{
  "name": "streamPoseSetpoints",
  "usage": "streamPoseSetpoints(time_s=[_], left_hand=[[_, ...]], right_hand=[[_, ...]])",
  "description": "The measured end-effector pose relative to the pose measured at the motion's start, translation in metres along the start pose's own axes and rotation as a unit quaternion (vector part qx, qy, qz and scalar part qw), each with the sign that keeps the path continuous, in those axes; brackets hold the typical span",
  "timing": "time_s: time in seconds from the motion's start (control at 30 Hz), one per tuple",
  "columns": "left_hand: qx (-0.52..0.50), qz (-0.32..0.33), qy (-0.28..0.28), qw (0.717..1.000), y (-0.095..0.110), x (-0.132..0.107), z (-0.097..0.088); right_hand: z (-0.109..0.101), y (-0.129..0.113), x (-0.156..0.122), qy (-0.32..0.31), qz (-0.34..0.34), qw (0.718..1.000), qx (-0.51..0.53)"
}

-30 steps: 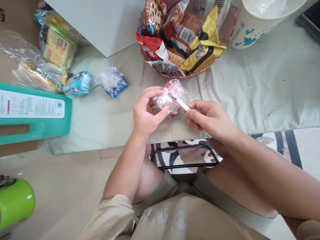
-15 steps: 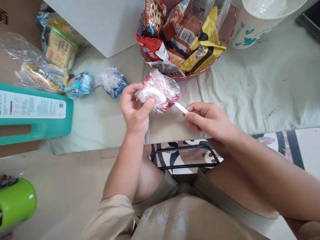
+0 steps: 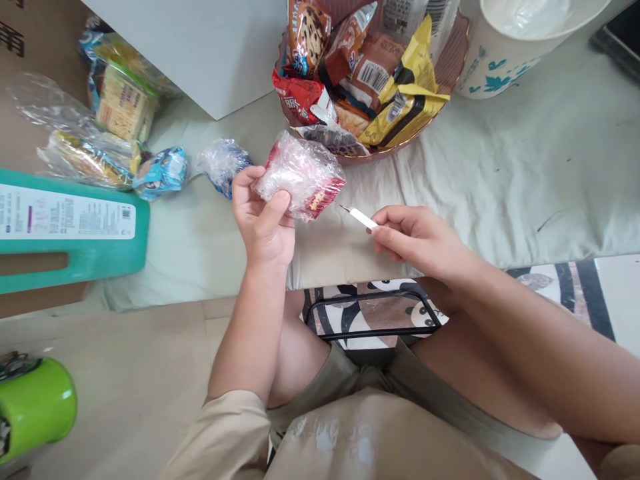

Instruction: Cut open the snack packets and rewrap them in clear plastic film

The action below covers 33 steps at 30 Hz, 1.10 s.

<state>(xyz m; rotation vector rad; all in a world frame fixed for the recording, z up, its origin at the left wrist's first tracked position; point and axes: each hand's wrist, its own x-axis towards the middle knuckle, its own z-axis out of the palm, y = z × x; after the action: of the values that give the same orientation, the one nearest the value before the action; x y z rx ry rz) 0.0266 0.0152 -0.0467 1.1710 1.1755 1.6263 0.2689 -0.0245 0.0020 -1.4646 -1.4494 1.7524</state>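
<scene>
A red packet wrapped in crumpled clear plastic film [image 3: 303,177] is being held over the pale green cloth [image 3: 520,167], near the gold-rimmed, ribbed brown bowl [image 3: 455,53], by the left hand [image 3: 263,217], whose thumb and fingers are being clamped on its left edge. A slim white tool with a dark pointed tip [image 3: 362,218] is being pinched by the right hand [image 3: 415,237], the tip being held just apart from the packet.

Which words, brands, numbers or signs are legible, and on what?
No text reads with certainty.
Brown cardboard: black characters, unclear.
Teal plastic container: label print too small.
Red glossy wrapper: white characters, blurred.
Brown barcoded wrapper: digits too small.
Yellow wrappers; clear barcoded wrapper; orange cookie wrapper: blurred.
Pale yellow packet, light blue packet: blurred.
Crinkled red packet in left hand: lettering blurred.
White patterned cup: lettering too small.
</scene>
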Motion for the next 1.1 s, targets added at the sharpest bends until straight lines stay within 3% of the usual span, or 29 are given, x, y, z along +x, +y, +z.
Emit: streamPoseSetpoints(time_s=[0.1,0.17,0.23,0.33,0.47,0.77,0.9,1.0,1.1], left_hand=[[-0.016,-0.022,0.010,1.000,0.002,0.003,-0.003],[-0.030,-0.032,0.021,0.999,0.004,0.003,-0.003],[-0.041,-0.032,0.029,0.998,0.005,0.003,-0.001],[-0.039,-0.004,0.021,0.999,0.003,0.000,0.001],[-0.019,0.026,-0.012,0.999,0.000,-0.002,0.000],[0.157,0.052,-0.058,0.985,0.002,-0.012,0.005],[0.288,0.078,-0.063,0.952,0.004,-0.012,-0.006],[0.321,0.124,-0.044,0.938,0.005,-0.008,-0.014],[0.337,0.166,-0.098,0.921,0.000,-0.007,-0.011]], right_hand=[[-0.004,0.002,0.000,0.003,-0.020,0.999,-0.036],[-0.010,0.004,0.000,0.038,-0.056,0.991,-0.117],[-0.019,0.008,0.000,0.116,-0.113,0.959,-0.233],[-0.035,0.015,0.000,0.227,-0.170,0.888,-0.363],[-0.055,0.027,0.004,0.273,-0.159,0.849,-0.423],[-0.076,0.036,0.018,0.281,-0.118,0.857,-0.415],[-0.070,0.031,0.016,0.324,-0.132,0.846,-0.403],[-0.061,0.025,0.013,0.328,-0.173,0.842,-0.393],[-0.049,0.022,0.011,0.303,-0.199,0.845,-0.394]])
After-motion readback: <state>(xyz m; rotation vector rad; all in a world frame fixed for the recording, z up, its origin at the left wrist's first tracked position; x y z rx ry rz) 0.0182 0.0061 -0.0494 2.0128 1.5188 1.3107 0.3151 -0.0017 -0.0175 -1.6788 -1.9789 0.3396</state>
